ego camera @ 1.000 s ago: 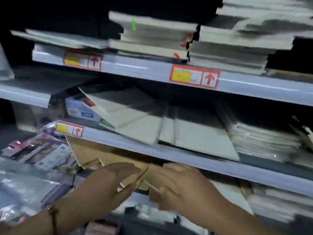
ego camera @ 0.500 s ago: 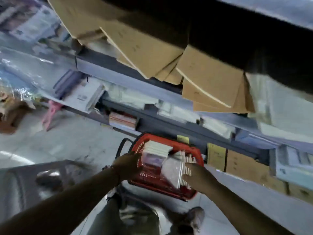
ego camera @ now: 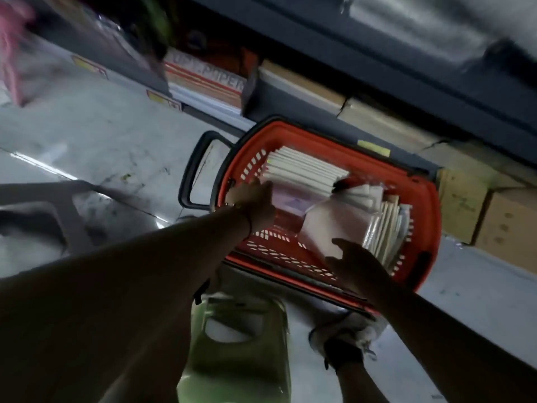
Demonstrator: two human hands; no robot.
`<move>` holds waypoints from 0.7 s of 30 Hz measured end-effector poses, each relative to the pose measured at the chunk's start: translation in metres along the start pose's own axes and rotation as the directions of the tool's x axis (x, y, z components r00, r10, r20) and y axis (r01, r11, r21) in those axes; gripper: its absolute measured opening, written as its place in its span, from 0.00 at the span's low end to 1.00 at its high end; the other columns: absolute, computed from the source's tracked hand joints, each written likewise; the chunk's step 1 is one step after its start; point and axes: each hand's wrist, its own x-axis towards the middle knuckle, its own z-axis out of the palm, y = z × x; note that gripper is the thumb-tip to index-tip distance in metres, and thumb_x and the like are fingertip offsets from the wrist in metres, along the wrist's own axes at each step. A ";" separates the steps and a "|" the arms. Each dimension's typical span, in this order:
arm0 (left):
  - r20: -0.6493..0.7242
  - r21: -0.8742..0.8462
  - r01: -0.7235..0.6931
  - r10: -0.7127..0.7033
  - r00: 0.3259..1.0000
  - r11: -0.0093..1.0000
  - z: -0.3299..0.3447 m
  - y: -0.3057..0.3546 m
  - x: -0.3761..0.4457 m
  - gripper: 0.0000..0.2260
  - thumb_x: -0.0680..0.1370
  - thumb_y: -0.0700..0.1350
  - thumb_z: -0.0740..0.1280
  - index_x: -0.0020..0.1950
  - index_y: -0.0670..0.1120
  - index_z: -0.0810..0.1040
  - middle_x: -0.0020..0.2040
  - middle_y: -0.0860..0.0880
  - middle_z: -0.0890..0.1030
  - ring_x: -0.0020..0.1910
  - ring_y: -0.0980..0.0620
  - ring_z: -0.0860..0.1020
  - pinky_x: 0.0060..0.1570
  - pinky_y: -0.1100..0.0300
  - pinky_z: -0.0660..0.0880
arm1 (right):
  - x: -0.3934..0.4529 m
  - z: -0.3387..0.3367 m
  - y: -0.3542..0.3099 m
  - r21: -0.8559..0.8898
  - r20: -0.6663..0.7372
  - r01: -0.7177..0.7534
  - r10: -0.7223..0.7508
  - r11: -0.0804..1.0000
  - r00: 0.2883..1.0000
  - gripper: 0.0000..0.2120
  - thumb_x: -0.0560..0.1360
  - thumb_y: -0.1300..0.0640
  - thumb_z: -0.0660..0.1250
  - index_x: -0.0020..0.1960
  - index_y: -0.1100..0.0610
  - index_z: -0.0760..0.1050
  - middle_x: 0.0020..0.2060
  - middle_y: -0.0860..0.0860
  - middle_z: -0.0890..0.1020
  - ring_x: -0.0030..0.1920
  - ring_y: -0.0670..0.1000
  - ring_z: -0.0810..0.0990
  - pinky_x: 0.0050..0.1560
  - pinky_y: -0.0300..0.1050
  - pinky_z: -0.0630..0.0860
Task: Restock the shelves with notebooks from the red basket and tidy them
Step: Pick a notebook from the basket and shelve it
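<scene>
The red basket [ego camera: 334, 135] sits on the floor below the shelving, at about one o'clock from the person's shoe [ego camera: 345, 341]. White notebooks [ego camera: 305, 170] fill it. At eleven o'clock, a box [ego camera: 203, 80] reads "PAPER". The left hand [ego camera: 255, 205] touches the stack; the right hand [ego camera: 354, 263] hovers, fingers spread

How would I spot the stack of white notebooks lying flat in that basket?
Find the red basket on the floor below the shelves. At its end nearest the black handle, by the left hand, sits the stack of white notebooks. It lies flat, page edges showing, while the packs at the other end stand upright.
</scene>
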 end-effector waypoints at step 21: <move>-0.273 -0.220 -0.073 0.010 0.962 0.973 0.077 -0.015 0.063 0.25 0.79 0.47 0.67 0.71 0.45 0.60 0.58 0.43 0.76 0.43 0.45 0.79 0.39 0.50 0.80 | 0.122 0.018 -0.024 0.409 -0.333 0.080 0.067 0.909 0.941 0.31 0.75 0.60 0.69 0.75 0.57 0.61 0.63 0.54 0.74 0.57 0.54 0.75 0.44 0.41 0.65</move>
